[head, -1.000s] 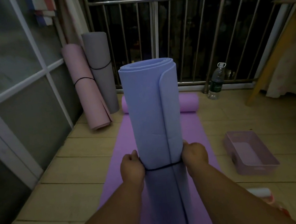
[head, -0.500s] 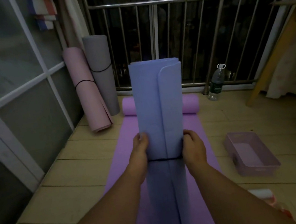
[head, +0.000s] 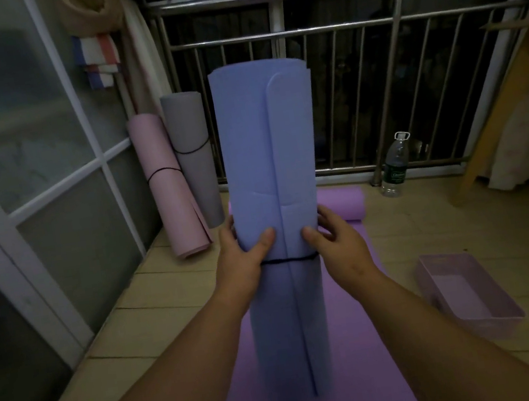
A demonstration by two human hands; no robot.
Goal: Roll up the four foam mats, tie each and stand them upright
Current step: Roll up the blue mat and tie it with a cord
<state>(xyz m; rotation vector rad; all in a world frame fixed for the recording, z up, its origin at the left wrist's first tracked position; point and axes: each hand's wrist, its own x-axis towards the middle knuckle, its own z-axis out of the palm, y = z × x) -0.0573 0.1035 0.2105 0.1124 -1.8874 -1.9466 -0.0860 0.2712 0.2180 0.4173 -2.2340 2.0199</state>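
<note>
Two hands clasp the blue mat (head: 266,152) upright on the purple mat (head: 357,351) spread on the floor: left hand (head: 245,265) and right hand (head: 338,244) wrapped round its sides, thumbs just above the black band (head: 289,259). Risk: band sits low, so the loose upper flap may spring open. Since a second ago, hands moved from the band onto the roll. Pink mat (head: 169,194) and grey mat (head: 193,156) stand tied in the far-left corner.

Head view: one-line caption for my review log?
Both hands hold the banded blue mat roll upright on the purple mat.
</note>
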